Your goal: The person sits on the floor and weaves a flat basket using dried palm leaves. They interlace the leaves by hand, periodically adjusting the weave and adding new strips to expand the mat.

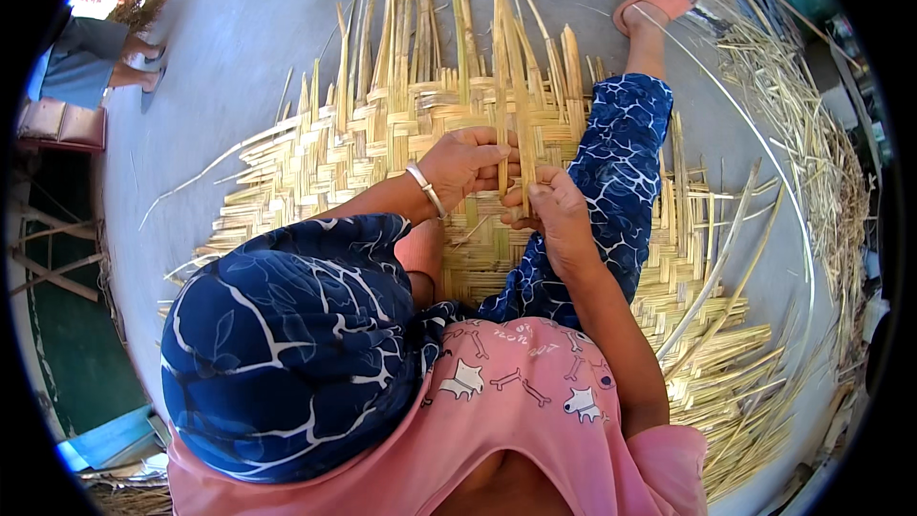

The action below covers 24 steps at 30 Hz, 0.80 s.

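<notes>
I sit on a large woven mat (pixel 315 158) of flat yellow-green strips, which look like split bamboo or cane. Loose strip ends stick out around its edges. My left hand (pixel 470 164), with a pale bangle at the wrist, is closed on one upright strip (pixel 500 57) in front of me. Just to the right and a little nearer, my right hand (pixel 554 210) pinches the lower end of a second strip (pixel 522 119) between thumb and fingers. Both strips run away from me over the far edge of the weave. Some of the left fingertips are hidden behind the strips.
My right leg (pixel 621 172), in patterned blue trousers, stretches across the mat. Long loose strips (pixel 712 277) lie at the right, beside a heap of shavings (pixel 798 124). Grey floor (pixel 210 67) surrounds the mat. Another person's legs (pixel 134 62) show at the far left.
</notes>
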Tool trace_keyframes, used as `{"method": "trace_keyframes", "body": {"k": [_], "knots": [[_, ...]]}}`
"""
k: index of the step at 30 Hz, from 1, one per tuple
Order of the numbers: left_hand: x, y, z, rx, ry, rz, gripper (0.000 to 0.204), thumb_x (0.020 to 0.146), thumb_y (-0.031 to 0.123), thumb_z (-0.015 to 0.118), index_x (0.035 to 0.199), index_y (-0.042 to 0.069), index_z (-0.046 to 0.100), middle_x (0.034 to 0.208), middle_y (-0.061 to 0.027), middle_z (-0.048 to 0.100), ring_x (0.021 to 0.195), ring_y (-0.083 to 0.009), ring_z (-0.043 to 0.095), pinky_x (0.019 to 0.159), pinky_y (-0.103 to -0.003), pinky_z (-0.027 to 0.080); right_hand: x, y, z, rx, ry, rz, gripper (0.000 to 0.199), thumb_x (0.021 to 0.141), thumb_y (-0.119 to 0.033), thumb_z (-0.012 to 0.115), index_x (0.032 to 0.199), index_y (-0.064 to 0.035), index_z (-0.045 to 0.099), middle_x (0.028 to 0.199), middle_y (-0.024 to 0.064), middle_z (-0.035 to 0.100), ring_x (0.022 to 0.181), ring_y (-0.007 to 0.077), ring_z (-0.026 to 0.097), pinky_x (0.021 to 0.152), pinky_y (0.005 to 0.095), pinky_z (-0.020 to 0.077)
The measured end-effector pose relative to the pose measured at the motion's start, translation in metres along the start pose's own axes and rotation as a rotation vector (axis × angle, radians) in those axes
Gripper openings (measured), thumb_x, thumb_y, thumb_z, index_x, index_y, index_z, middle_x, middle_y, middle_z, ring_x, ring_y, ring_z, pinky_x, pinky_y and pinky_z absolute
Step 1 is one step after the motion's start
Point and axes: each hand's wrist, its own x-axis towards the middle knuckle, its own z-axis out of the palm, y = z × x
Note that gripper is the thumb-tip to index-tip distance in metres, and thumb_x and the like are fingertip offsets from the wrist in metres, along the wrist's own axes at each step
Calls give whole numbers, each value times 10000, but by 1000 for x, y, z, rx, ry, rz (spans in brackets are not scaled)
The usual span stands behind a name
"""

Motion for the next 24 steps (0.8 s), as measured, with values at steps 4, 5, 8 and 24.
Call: {"method": "trace_keyframes", "body": {"k": [4, 5, 8, 24], "knots": [[-8, -8, -14, -67, 85, -16, 262, 906, 176, 572, 1113, 16, 555, 1042, -109, 635, 932, -197, 637, 810, -325, 526, 12, 16, 10, -79, -31, 23, 164, 964, -156, 424, 1079, -40, 440, 876, 89, 635, 721, 157, 642, 642, 252, 482], [-8, -10, -15, -77, 106, -14, 239, 904, 176, 575, 1083, 18, 573, 1018, -106, 641, 895, -189, 645, 796, -321, 531, 14, 20, 12, -109, -29, 30, 158, 964, -157, 425, 1072, -41, 438, 878, 89, 635, 722, 156, 641, 641, 252, 479], [-8, -23, -26, -4, 188, -46, 217, 894, 191, 595, 1029, 20, 592, 941, -79, 641, 827, -162, 638, 746, -306, 537, 22, 32, 19, -175, -37, 45, 158, 964, -148, 423, 1071, -32, 429, 869, 96, 640, 723, 156, 640, 643, 252, 478], [-34, -38, -60, 144, 57, -17, 171, 893, 197, 596, 931, 30, 607, 705, -10, 588, 568, -88, 542, 550, -251, 493, 78, 5, 28, -197, -233, 271, 210, 852, -259, 665, 918, -65, 622, 730, -34, 560, 627, 47, 500, 553, 187, 400]]}}
